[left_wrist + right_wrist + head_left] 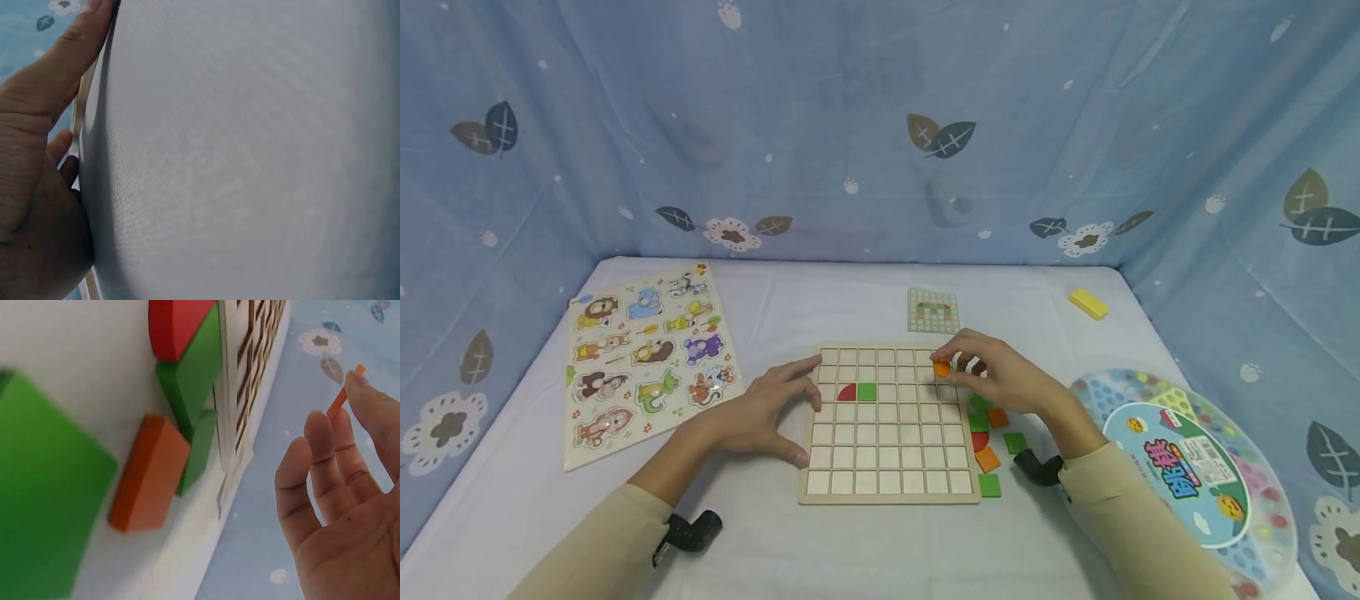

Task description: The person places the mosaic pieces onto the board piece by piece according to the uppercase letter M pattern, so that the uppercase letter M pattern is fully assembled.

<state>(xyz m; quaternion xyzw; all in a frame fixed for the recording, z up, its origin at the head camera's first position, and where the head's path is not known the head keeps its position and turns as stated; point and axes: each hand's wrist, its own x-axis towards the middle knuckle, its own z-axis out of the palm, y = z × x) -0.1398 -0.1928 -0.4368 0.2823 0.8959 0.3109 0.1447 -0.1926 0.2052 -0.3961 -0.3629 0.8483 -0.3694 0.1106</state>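
A wooden grid board [887, 435] lies on the table in the head view. One red quarter-circle tile [847, 392] and a green square tile [867, 392] sit side by side in its upper left cells. My right hand [1003, 379] pinches an orange square tile [942, 368] between thumb and fingers, over the board's upper right corner; the right wrist view shows this tile [340, 397] edge-on. At the board's left edge, my left hand [767, 412] rests with fingers and thumb spread. The left wrist view shows part of that hand [44, 162] and mostly white cloth.
Loose green [990, 485], orange [987, 458] and red [980, 442] tiles lie right of the board. Behind it is a small pattern card [933, 311]. An animal puzzle [651, 358] lies left, a round game box [1180, 471] right, and a yellow block [1088, 304] at the back right.
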